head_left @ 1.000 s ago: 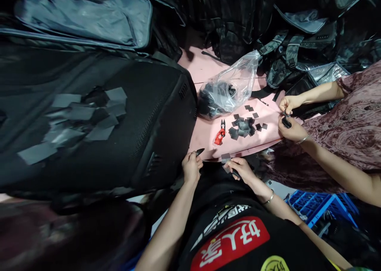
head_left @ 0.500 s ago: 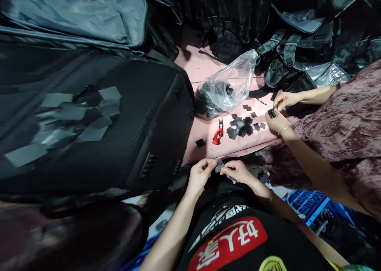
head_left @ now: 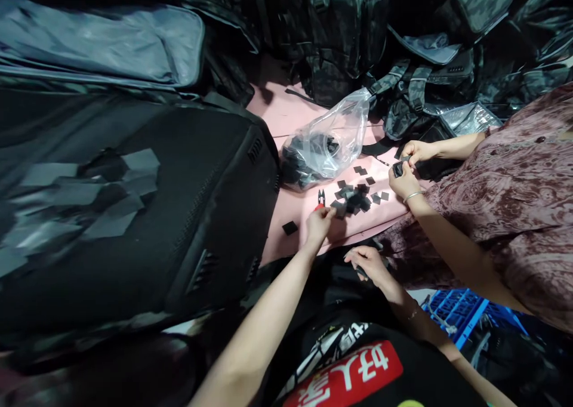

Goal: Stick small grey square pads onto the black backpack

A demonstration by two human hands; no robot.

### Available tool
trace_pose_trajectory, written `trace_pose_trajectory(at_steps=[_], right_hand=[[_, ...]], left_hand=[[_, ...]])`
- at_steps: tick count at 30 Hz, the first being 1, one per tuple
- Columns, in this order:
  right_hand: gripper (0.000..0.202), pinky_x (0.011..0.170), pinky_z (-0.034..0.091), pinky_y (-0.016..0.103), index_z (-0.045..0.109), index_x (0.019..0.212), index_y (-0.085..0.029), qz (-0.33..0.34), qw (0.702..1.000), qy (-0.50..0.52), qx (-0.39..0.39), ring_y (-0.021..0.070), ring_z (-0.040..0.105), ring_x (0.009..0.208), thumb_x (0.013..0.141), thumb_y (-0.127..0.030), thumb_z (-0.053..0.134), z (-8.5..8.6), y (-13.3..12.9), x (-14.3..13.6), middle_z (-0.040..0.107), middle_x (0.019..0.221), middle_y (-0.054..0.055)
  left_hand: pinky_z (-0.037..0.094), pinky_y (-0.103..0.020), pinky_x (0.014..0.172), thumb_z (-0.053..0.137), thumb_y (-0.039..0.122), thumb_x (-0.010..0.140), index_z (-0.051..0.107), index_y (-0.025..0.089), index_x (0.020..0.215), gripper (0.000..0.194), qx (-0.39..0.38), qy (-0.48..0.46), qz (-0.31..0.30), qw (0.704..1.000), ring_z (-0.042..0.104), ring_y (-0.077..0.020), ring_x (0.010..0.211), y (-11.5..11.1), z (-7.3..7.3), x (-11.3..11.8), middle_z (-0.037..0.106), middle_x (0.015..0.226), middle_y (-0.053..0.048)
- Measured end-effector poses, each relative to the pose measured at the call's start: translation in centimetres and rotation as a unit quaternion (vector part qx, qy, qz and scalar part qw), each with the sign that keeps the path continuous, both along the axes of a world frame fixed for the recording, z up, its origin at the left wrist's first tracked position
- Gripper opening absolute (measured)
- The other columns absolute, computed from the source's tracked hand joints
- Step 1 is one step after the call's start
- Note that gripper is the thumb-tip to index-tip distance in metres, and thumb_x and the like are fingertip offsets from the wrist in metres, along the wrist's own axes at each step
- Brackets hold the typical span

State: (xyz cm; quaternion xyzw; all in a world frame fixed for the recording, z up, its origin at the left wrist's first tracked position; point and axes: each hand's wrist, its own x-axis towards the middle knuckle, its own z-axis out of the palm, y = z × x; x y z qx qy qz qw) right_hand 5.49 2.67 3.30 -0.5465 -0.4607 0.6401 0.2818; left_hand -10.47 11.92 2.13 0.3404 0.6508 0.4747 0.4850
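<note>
My left hand (head_left: pixel 319 227) reaches onto the pink cloth, its fingers pinched on a dark square piece (head_left: pixel 339 209) at the left edge of a pile of such squares (head_left: pixel 358 199). Beneath this hand lie the thread snips (head_left: pixel 321 198), their dark blades showing and most of the red handle covered. Close to my body, my right hand (head_left: pixel 367 262) is curled round a small dark thing (head_left: pixel 362 271); the fingers hide most of it, so its kind is unclear. A single black square (head_left: pixel 290 228) lies apart, to the left of my left hand.
A large black bag (head_left: pixel 215 174) with grey sheets (head_left: pixel 111 198) on it fills the left. A clear plastic bag (head_left: pixel 331 138) of dark pieces stands beyond the pile. At right, a co-worker's hands (head_left: pixel 405 171) hold a small black piece. Dark backpacks (head_left: pixel 335 37) line the back.
My left hand has moved forward from beside my right hand to the pile, with the grey piece between them no longer visible there. The right hand stays near my body. The view has shifted slightly.
</note>
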Motion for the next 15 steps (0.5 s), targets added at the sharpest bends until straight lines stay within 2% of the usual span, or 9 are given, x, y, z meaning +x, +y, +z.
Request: trace_pose_trajectory(at_steps=[2,4,6,8,9,10,12,14,15], right_hand=[[0.032,0.027,0.020,0.014,0.063,0.074,-0.012,-0.028,1.000,-0.001,0.006,0.0019,0.038,0.028,0.076,-0.044,0.055,0.0,0.2,0.6,0.046,0.051,-0.006],[0.030,0.028,0.019,0.015,0.063,0.075,-0.013,-0.044,0.999,-0.007,0.012,0.0015,0.037,0.028,0.077,-0.042,0.055,0.2,0.3,1.1,0.046,0.051,-0.006],[0.028,0.031,0.020,0.016,0.064,0.077,-0.013,-0.035,0.999,-0.001,0.013,0.0009,0.037,0.030,0.079,-0.039,0.054,0.7,0.4,1.3,0.046,0.052,-0.006],[0.028,0.035,0.020,0.017,0.062,0.072,-0.013,-0.014,1.000,0.020,0.005,0.0001,0.037,0.031,0.080,-0.038,0.053,1.3,0.3,1.0,0.045,0.051,-0.006],[0.029,0.036,0.019,0.018,0.060,0.067,-0.013,-0.004,0.999,0.034,-0.001,0.0000,0.036,0.032,0.080,-0.038,0.053,1.6,0.2,0.7,0.044,0.049,-0.007],[0.032,0.036,0.019,0.018,0.056,0.062,-0.013,0.008,0.999,0.049,-0.010,0.0002,0.036,0.032,0.080,-0.039,0.054,1.9,0.1,0.4,0.043,0.047,-0.007],[0.037,0.034,0.019,0.017,0.053,0.058,-0.013,0.038,0.995,0.088,-0.040,0.0012,0.037,0.032,0.078,-0.044,0.057,2.4,0.0,-0.4,0.043,0.046,-0.006],[0.039,0.032,0.021,0.017,0.059,0.066,-0.013,0.066,0.984,0.140,-0.084,0.0023,0.038,0.032,0.078,-0.050,0.057,2.9,-0.1,-1.1,0.047,0.051,-0.005],[0.042,0.032,0.022,0.017,0.062,0.073,-0.012,0.067,0.978,0.167,-0.107,0.0028,0.039,0.033,0.078,-0.053,0.056,3.1,-0.2,-1.3,0.050,0.055,-0.004]], left_hand=[[0.039,-0.026,0.061,0.068,0.027,0.062,0.060,0.017,0.056,0.014,0.000,0.009,-0.013,1.000,0.058,-0.0210,0.069,1.4,0.3,0.6,0.060,0.055,-0.003],[0.041,-0.027,0.063,0.067,0.031,0.065,0.063,0.017,0.057,0.017,0.001,0.003,-0.044,0.999,0.060,-0.0224,0.072,0.6,0.8,1.1,0.063,0.059,-0.005],[0.042,-0.028,0.062,0.065,0.036,0.068,0.069,0.016,0.066,0.020,0.001,-0.027,-0.110,0.994,0.060,-0.0220,0.069,-2.0,1.3,1.5,0.066,0.064,-0.006],[0.044,-0.028,0.061,0.066,0.036,0.068,0.073,0.017,0.083,0.025,0.004,-0.072,-0.194,0.978,0.061,-0.0220,0.070,-5.4,1.7,1.7,0.069,0.072,-0.007],[0.045,-0.029,0.061,0.068,0.035,0.067,0.074,0.018,0.086,0.027,0.013,-0.081,-0.210,0.974,0.061,-0.0227,0.073,-7.1,1.8,1.7,0.070,0.076,-0.008],[0.045,-0.029,0.063,0.069,0.033,0.066,0.074,0.019,0.086,0.025,0.027,-0.077,-0.200,0.976,0.061,-0.0234,0.077,-8.5,1.9,1.7,0.070,0.080,-0.008],[0.046,-0.028,0.065,0.069,0.031,0.066,0.074,0.020,0.077,0.017,0.052,-0.037,-0.111,0.992,0.060,-0.0228,0.079,-10.7,2.0,1.6,0.070,0.081,-0.008],[0.042,-0.025,0.056,0.066,0.033,0.070,0.071,0.019,0.069,0.015,0.057,-0.027,0.004,0.998,0.056,-0.0169,0.064,-11.7,2.1,1.1,0.067,0.072,-0.006],[0.038,-0.023,0.048,0.064,0.035,0.072,0.069,0.018,0.067,0.018,0.053,-0.052,0.042,0.996,0.050,-0.0126,0.053,-11.9,2.3,0.8,0.064,0.064,-0.004]])
